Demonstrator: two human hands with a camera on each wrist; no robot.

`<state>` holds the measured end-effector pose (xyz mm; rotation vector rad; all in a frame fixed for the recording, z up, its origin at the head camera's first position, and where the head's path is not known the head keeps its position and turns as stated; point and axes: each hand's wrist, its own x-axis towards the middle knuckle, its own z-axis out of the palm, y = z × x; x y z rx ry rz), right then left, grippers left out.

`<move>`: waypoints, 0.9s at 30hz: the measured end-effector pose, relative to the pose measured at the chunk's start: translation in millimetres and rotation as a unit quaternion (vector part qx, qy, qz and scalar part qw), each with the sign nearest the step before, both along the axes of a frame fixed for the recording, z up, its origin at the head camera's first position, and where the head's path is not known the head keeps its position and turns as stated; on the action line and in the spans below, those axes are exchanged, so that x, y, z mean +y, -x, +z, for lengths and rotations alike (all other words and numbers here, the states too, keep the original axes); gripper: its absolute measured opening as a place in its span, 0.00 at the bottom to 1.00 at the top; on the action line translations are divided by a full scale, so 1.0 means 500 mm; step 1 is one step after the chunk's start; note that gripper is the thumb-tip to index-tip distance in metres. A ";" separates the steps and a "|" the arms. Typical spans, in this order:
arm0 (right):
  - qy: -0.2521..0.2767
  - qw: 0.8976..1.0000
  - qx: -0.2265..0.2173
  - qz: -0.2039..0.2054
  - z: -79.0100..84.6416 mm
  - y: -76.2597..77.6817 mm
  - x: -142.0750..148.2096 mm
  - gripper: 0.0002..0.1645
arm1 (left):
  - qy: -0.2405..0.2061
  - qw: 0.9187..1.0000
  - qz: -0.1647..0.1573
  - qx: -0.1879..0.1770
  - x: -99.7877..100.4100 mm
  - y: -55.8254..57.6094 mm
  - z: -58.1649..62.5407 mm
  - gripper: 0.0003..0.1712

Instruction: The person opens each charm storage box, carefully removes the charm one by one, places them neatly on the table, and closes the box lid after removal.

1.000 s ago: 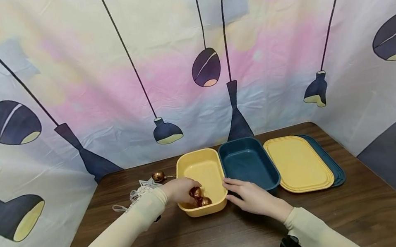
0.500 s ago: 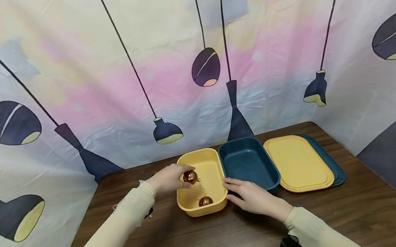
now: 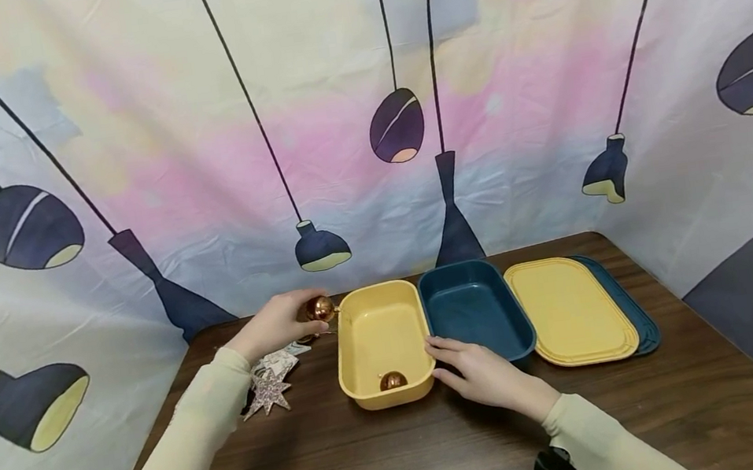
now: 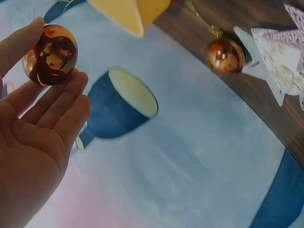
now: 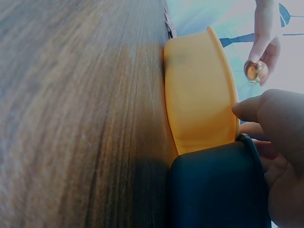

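Just outside the left rim of a yellow, rounded-rectangular plastic box (image 3: 381, 334), above a dark brown wood-grain table (image 3: 350, 469), holds a shiny copper-coloured ball (image 3: 320, 308) in the left hand (image 3: 277, 326), pinched between thumb and fingertips. Rests the right hand (image 3: 477, 374), loosely extended and grasping nothing, against the yellow box's right rim. Has a second copper-coloured ball (image 3: 392, 380) lying inside that box, near the front wall. On the right, has a dark blue, rounded-rectangular plastic box (image 3: 475, 309) standing just beside, then a flat yellow lid (image 3: 572, 310) lying partly over a dark blue lid (image 3: 637, 316). Near the left sleeve, has a glittery pink star ornament (image 3: 267, 392) and, on the table, a third copper-coloured ball (image 4: 225, 55).
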<state>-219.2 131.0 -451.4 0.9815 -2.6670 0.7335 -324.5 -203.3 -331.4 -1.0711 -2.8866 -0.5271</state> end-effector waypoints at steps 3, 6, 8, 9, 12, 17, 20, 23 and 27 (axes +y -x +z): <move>0.004 1.000 -0.001 0.002 0.001 0.000 0.001 0.29 | -0.025 0.999 0.032 -0.016 -0.022 -0.001 0.008 0.35; 0.007 1.000 -0.003 0.002 0.002 0.001 0.001 0.29 | -0.045 0.997 0.057 -0.022 -0.040 -0.004 0.010 0.34; 0.008 1.000 -0.001 0.003 0.001 0.002 0.001 0.29 | -0.051 0.996 0.067 -0.016 -0.051 -0.005 0.007 0.34; 0.007 1.000 0.001 0.003 0.000 0.003 0.001 0.29 | -0.054 0.996 0.071 -0.013 -0.056 -0.005 0.004 0.34; 0.005 1.000 0.002 0.004 0.000 0.004 0.002 0.29 | -0.057 0.994 0.090 -0.012 -0.070 -0.005 -0.013 0.35; 0.005 1.000 0.003 -0.001 0.003 0.003 0.004 0.29 | -0.051 0.991 0.117 -0.028 -0.083 -0.002 -0.056 0.37; 0.005 1.000 0.005 -0.005 0.004 0.003 0.004 0.29 | -0.052 0.989 0.129 -0.048 -0.084 -0.002 -0.078 0.39; 0.004 1.000 0.003 -0.005 0.003 0.003 0.002 0.29 | -0.055 0.986 0.145 -0.067 -0.086 -0.002 -0.099 0.41; 0.008 1.000 -0.004 0.000 0.001 0.002 0.000 0.29 | -0.057 0.983 0.157 -0.081 -0.091 -0.003 -0.130 0.39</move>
